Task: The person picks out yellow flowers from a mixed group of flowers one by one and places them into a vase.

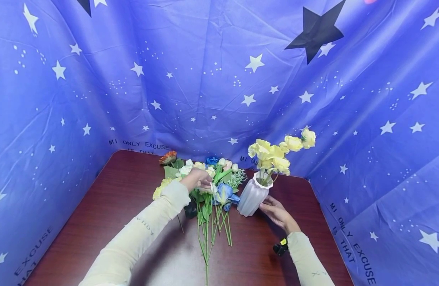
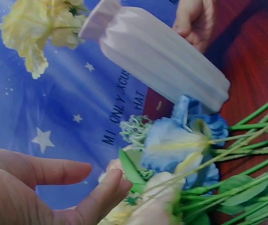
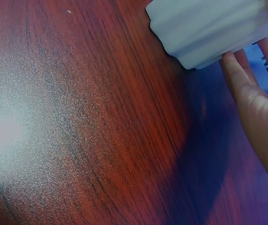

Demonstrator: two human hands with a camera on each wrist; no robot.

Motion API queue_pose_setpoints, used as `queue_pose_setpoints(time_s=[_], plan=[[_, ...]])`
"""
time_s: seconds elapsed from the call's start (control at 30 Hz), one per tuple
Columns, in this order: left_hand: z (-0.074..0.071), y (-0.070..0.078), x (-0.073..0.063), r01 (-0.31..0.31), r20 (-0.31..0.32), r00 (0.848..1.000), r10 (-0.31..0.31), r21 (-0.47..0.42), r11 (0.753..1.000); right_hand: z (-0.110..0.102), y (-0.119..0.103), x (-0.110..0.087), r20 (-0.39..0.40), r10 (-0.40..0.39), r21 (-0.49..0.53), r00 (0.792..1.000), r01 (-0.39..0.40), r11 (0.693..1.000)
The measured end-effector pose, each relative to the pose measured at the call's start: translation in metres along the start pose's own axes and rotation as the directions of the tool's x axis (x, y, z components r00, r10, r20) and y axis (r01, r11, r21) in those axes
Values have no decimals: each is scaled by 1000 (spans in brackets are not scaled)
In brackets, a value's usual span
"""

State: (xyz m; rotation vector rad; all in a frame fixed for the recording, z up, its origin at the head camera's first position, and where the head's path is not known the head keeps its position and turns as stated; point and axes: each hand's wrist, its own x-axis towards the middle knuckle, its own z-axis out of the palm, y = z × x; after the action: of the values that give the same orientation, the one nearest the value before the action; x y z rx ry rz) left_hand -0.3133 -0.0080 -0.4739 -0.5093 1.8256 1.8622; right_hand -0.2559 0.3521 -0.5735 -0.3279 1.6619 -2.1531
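Two hands, apart, and one vase

The white vase (image 1: 253, 197) is on the brown table (image 1: 87, 226), with yellow flowers (image 1: 271, 157) in its mouth. At its right side, the right hand (image 1: 278, 212) touches it with extended fingers. To its left, the left hand (image 1: 197, 178) is over loose flowers (image 1: 224, 174), thumb and fingers not meeting.
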Motion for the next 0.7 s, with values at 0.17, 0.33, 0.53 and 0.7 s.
queue_pose_setpoints(time_s=[0.17, 0.33, 0.53, 0.7], plan=[[-1, -32, 56, -3, 5, 1000, 3, -28, 1000, 0, -1, 0, -6, -8, -7, 1000, 8, 1000], [3, -65, 100, -12, -9, 1000, 11, -24, 1000, -1, 0, 0, -12, -6, -12, 1000, 5, 1000], [9, -75, 108, 10, -24, 1000, -11, -15, 1000, -2, 1, -1, 7, -15, -31, 1000, 15, 999], [14, -62, 69, 1, -70, 998, -3, -25, 1000, -1, 1, -1, 6, -7, -28, 1000, 7, 1000]])
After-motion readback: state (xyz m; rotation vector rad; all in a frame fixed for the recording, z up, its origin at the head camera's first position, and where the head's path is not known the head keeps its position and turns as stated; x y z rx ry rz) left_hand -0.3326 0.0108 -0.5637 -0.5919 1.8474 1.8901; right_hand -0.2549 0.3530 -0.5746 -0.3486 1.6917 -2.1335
